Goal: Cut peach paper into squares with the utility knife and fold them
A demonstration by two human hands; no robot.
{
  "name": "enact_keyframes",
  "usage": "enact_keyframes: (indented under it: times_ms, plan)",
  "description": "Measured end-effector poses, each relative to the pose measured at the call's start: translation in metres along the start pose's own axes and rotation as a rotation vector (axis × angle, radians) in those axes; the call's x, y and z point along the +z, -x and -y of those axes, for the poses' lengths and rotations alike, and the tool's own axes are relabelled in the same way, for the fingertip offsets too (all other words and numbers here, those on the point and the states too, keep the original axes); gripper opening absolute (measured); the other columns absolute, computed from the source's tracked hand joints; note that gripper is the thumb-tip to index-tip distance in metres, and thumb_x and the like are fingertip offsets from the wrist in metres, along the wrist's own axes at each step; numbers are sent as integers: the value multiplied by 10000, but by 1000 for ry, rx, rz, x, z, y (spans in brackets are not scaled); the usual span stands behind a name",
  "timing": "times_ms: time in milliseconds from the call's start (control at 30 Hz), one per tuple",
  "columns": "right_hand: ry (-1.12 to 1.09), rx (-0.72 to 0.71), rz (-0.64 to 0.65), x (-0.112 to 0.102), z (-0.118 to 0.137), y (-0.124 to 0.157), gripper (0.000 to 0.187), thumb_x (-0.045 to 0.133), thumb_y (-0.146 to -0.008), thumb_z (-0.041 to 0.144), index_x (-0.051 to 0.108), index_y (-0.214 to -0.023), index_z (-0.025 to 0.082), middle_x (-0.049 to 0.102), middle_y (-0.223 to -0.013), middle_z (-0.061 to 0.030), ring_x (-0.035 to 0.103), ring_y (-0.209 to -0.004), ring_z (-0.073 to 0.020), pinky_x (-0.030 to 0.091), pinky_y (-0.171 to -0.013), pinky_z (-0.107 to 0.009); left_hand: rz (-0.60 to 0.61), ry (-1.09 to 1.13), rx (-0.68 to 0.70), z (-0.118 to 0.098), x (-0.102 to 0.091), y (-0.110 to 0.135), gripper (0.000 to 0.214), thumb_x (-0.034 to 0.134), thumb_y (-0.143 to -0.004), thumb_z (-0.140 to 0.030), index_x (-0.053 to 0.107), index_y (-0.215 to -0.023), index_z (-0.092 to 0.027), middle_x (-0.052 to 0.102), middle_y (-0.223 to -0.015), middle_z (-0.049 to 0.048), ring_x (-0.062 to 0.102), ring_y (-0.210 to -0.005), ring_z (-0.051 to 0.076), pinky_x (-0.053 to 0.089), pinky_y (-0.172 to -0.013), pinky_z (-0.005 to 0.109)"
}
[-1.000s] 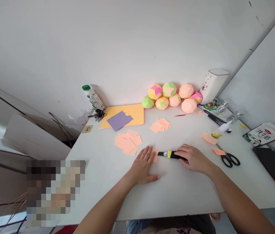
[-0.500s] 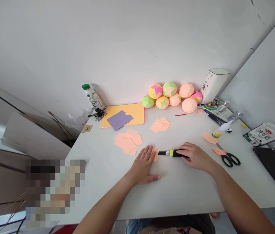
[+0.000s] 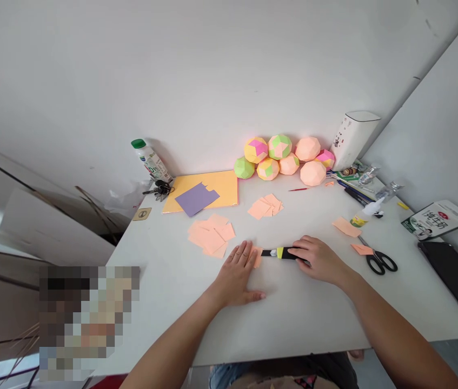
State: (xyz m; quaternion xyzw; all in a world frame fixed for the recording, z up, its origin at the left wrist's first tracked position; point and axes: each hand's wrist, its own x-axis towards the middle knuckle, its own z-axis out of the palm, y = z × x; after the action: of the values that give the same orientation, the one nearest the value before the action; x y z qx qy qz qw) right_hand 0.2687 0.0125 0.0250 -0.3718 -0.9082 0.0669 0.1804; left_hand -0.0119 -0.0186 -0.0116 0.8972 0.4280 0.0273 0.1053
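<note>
My left hand (image 3: pixel 234 273) lies flat on the table, fingers together and thumb stretched out to the right. Under its fingertips is a small orange paper piece (image 3: pixel 258 260), mostly covered by the hand. A black and yellow utility knife (image 3: pixel 280 253) lies level on the table, its dark blade pointing left at the paper's right edge. My right hand (image 3: pixel 320 259) is closed on the knife's handle from above. Behind my left hand is a loose pile of orange paper pieces (image 3: pixel 210 236), and a smaller pile of orange pieces (image 3: pixel 264 206) lies farther back.
Faceted paper balls (image 3: pixel 279 156) are stacked by the wall. Purple paper (image 3: pixel 197 200) rests on a yellow sheet (image 3: pixel 229 186) at back left, beside keys (image 3: pixel 161 189) and a bottle (image 3: pixel 151 159). Scissors (image 3: pixel 380 262), a glue bottle (image 3: pixel 364 215) and a black phone-like object (image 3: pixel 451 278) are on the right.
My right hand and the knife have slid slightly left, toward the paper under my left hand. My left hand stays in place; the whole view has shifted a little.
</note>
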Motion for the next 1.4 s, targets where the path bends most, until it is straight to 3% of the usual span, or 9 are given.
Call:
enact_keyframes:
  times_ms: [533, 800, 1033, 1200, 1400]
  plan:
    - [2, -21, -57, 10, -2, -2, 305, 492, -783, 100, 682, -1007, 182, 667, -942, -96, 559, -840, -223, 505, -739, -390, 36, -3, -1, 0, -2, 0, 1110, 357, -717, -825, 89, -1475, -60, 9, -1536, 208, -11, -1416, 355, 96, -1138, 476]
    - [34, -32, -92, 15, 5, -7, 304, 478, -795, 101, 680, -1014, 164, 664, -954, -105, 547, -839, -227, 511, -725, -392, -61, -62, 31, 3, 6, 1, 1117, 383, -713, -818, 58, -1478, -71, 33, -1540, 199, 19, -1417, 357, 124, -1131, 471]
    - [13, -33, -72, 15, 4, -5, 300, 481, -807, 97, 672, -1031, 159, 658, -959, -103, 539, -841, -222, 512, -732, -390, -155, -142, -10, -7, 15, 4, 996, 316, -814, -741, 92, -1463, -19, 152, -1516, 233, 60, -1417, 345, 166, -1123, 462]
    - [22, -29, -57, 12, 5, -3, 304, 475, -811, 93, 667, -1036, 160, 656, -943, -108, 544, -843, -224, 509, -721, -388, -161, -150, -65, -13, 21, 10, 956, 319, -821, -730, 207, -1439, -10, 141, -1506, 267, 66, -1407, 387, 178, -1105, 494]
    - [43, -20, -47, 9, 3, 0, 300, 475, -809, 91, 668, -1029, 157, 653, -929, -109, 536, -822, -221, 498, -703, -382, -148, -120, -93, -14, 22, 11, 1016, 338, -767, -783, 218, -1444, -35, 103, -1515, 261, 54, -1402, 405, 167, -1097, 520]
